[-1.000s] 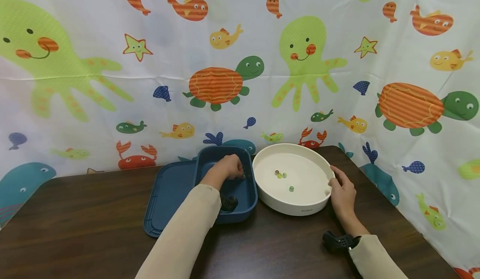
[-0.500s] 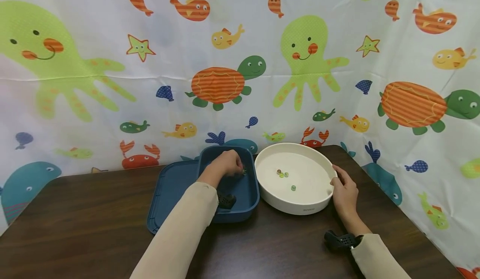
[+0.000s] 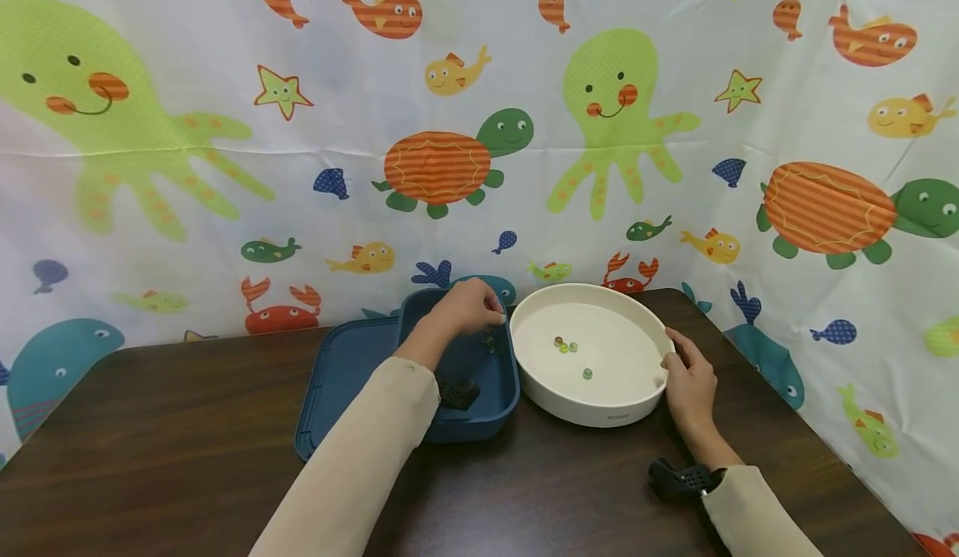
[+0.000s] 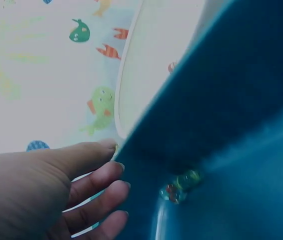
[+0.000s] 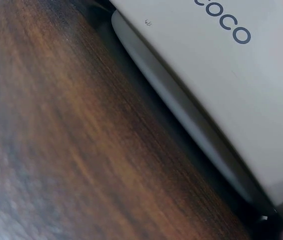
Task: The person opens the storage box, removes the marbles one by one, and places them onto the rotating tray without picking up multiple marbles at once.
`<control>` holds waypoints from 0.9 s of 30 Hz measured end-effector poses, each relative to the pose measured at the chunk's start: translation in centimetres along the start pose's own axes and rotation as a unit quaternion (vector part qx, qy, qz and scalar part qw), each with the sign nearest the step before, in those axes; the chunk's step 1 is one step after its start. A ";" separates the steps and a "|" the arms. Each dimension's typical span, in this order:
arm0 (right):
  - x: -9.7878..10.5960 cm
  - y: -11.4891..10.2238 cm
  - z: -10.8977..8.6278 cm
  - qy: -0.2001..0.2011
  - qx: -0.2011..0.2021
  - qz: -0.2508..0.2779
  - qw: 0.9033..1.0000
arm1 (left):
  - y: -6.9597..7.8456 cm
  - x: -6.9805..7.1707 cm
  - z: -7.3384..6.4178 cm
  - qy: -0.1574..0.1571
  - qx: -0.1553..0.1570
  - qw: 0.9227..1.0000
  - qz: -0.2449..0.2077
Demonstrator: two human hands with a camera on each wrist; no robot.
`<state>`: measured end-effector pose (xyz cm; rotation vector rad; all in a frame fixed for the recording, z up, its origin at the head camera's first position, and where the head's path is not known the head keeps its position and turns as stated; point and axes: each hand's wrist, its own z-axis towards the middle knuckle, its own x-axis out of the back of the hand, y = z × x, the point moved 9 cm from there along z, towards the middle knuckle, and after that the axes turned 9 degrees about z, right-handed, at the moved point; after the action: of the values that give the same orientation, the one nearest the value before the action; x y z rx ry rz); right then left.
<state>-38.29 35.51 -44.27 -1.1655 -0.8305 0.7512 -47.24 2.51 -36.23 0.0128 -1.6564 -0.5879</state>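
Note:
My left hand (image 3: 470, 307) is raised to the rim of a deep blue bin (image 3: 487, 424), near its back right corner. Between its thumb and forefinger a sliver of a yellowish marble (image 4: 116, 148) shows; the rest is hidden. Several glass marbles (image 4: 187, 178) lie in the bin's corner below the fingers. On the right stands a round white tray (image 3: 599, 315) with several small marbles (image 3: 588, 374) on its floor. My right hand (image 3: 689, 378) grips the tray's right rim, thumb over the edge and fingers outside.
A flat blue lid (image 3: 340, 374) lies left of the bin, partly under it. The dark wooden table (image 3: 150, 457) spreads in front. A sea-animal curtain (image 3: 300, 166) hangs behind and along the right side. Each wrist wears a black camera (image 3: 678, 480).
My left hand has risen from inside the bin toward its back right rim, uncovering marbles in the corner. The right hand keeps its hold on the tray.

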 end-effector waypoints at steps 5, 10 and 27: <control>-0.1 0.1 0.0 0.000 0.000 -0.003 1.000 | 1.4 -0.4 0.3 -0.006 -0.008 1.000 -0.011; -0.1 0.0 0.0 -0.001 0.002 -0.003 1.000 | 2.7 -1.5 1.1 -0.001 -0.011 1.000 -0.013; 0.0 0.2 0.4 0.000 0.011 -0.003 1.000 | 6.6 -5.3 2.7 -0.024 -0.027 0.999 0.003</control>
<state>-38.67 35.73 -44.37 -1.1437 -0.8237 0.7530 -46.68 11.06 -38.73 -0.0468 -1.6848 -0.6321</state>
